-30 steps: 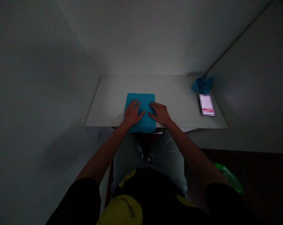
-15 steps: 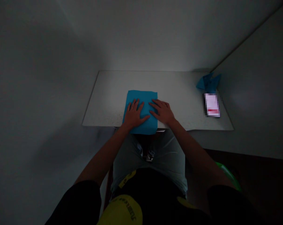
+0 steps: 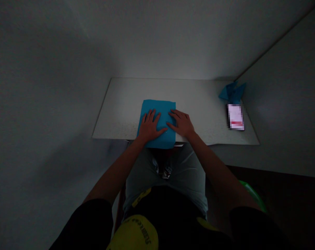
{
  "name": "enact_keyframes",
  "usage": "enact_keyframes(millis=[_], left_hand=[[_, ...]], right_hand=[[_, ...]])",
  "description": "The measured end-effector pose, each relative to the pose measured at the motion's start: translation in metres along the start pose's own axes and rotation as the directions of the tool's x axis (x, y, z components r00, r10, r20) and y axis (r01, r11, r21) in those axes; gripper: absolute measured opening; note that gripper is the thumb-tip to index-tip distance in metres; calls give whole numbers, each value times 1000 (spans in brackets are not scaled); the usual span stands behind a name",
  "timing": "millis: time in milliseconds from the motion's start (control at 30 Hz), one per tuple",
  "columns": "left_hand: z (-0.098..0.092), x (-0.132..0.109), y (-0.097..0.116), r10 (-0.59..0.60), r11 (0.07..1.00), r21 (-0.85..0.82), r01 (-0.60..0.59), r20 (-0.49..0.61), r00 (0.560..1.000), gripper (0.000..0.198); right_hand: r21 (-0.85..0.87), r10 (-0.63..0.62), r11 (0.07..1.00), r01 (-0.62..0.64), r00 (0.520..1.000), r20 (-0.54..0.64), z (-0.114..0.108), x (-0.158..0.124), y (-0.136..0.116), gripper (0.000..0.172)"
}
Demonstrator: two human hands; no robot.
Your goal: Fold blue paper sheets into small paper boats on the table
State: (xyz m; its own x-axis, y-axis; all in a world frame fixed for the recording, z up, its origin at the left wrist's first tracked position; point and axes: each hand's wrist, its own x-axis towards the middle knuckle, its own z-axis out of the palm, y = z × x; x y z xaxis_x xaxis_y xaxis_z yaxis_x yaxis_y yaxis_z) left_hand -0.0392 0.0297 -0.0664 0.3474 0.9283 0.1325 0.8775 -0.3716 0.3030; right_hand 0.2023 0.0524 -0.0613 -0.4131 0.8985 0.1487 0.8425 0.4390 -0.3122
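Note:
A sheet of blue paper (image 3: 160, 105) lies on the white table (image 3: 121, 104), its near end jutting past the table's front edge. My left hand (image 3: 148, 129) rests flat on the paper's left part, fingers spread and thumb pointing right. On the paper's right edge lies my right hand (image 3: 183, 124), palm down, its fingers apart and pointing left. Part of the sheet is hidden under both hands. Neither hand grips anything.
At the table's right end stands a folded blue paper shape (image 3: 232, 92). Just in front of it lies a phone (image 3: 235, 116) with a lit, blurred screen. Walls border the table at the back and right. Something green (image 3: 252, 194) shows low on the right.
My right hand's fingers have drawn in slightly and shifted a little to the right on the paper. My left hand and the sheet look nearly the same.

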Motion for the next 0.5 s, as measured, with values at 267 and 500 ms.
enact_keyframes(millis=[267, 500], left_hand=[[1, 0, 0, -1, 1000, 13, 1, -6, 1000, 96], [1, 1, 0, -2, 999, 37, 3, -15, 1000, 94]], right_hand=[[-31, -21, 999, 22, 999, 25, 1, 0, 1, 67], [13, -6, 1000, 7, 1000, -10, 1, 1, 2, 72]])
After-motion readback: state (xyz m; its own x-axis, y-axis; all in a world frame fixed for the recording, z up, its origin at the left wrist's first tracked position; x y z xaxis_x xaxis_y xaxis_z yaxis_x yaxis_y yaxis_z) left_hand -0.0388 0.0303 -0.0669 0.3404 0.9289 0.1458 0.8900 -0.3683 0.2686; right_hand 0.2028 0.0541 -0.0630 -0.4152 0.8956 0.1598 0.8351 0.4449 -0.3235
